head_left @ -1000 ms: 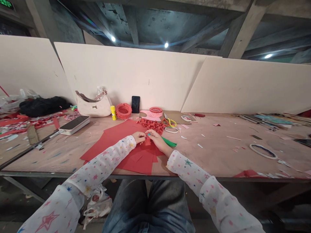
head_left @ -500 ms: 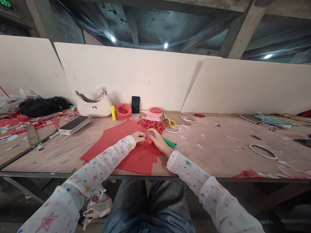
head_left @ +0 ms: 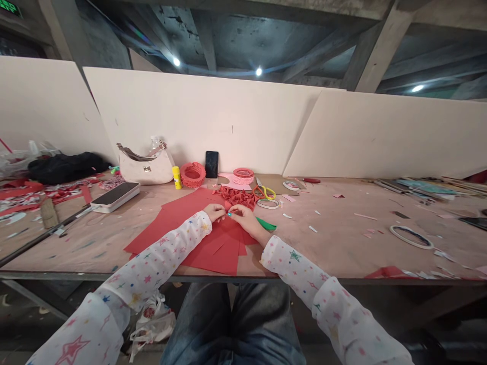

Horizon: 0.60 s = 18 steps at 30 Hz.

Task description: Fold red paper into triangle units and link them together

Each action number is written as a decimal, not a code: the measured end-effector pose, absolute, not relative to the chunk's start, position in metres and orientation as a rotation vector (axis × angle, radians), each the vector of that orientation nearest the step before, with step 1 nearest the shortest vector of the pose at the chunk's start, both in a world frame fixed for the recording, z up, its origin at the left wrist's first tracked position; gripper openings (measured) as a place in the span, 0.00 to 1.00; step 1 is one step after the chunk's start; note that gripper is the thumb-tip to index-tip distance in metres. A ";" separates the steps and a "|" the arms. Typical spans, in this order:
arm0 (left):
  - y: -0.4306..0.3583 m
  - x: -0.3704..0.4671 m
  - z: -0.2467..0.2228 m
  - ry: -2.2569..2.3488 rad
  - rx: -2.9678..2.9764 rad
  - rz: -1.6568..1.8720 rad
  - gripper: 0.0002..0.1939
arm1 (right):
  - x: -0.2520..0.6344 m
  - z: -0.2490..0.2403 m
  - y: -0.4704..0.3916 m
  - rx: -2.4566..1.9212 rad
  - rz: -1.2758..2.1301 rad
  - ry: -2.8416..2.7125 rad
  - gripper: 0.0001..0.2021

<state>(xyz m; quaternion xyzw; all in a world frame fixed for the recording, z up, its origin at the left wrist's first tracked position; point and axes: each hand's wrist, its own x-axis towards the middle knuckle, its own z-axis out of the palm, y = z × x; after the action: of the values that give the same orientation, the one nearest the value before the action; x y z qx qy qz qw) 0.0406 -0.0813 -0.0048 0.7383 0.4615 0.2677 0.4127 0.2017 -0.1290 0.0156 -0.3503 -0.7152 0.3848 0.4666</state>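
Small red paper piece [head_left: 227, 205] is pinched by left fingers [head_left: 219, 212] and right fingers [head_left: 236, 209], both angled inward.

Left forearm [head_left: 163, 256] and right forearm [head_left: 300, 266] extended forward and angled inward, left hand [head_left: 215, 212] and right hand [head_left: 244, 218] close together near the midline — fingers [head_left: 236, 208] curled, tips pinched — both at similar height.

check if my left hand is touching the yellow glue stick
Apart. The head view shows a plain gap between your left hand and the yellow glue stick, with red paper visible between them.
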 end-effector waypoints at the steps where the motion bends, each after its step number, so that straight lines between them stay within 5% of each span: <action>1: -0.082 0.041 -0.004 1.152 1.864 0.665 0.12 | 0.202 0.015 -0.129 -0.871 0.939 -1.750 0.07; 18: -0.089 0.045 -0.002 1.044 1.940 0.623 0.10 | 0.201 0.005 -0.121 -0.838 0.965 -1.704 0.05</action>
<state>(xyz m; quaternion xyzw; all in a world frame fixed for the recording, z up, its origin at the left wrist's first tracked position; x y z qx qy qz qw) 0.0448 -0.0890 -0.0021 0.7715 0.4151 0.2476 0.4136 0.2013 -0.1213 0.0050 -0.3444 -0.6997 0.3963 0.4845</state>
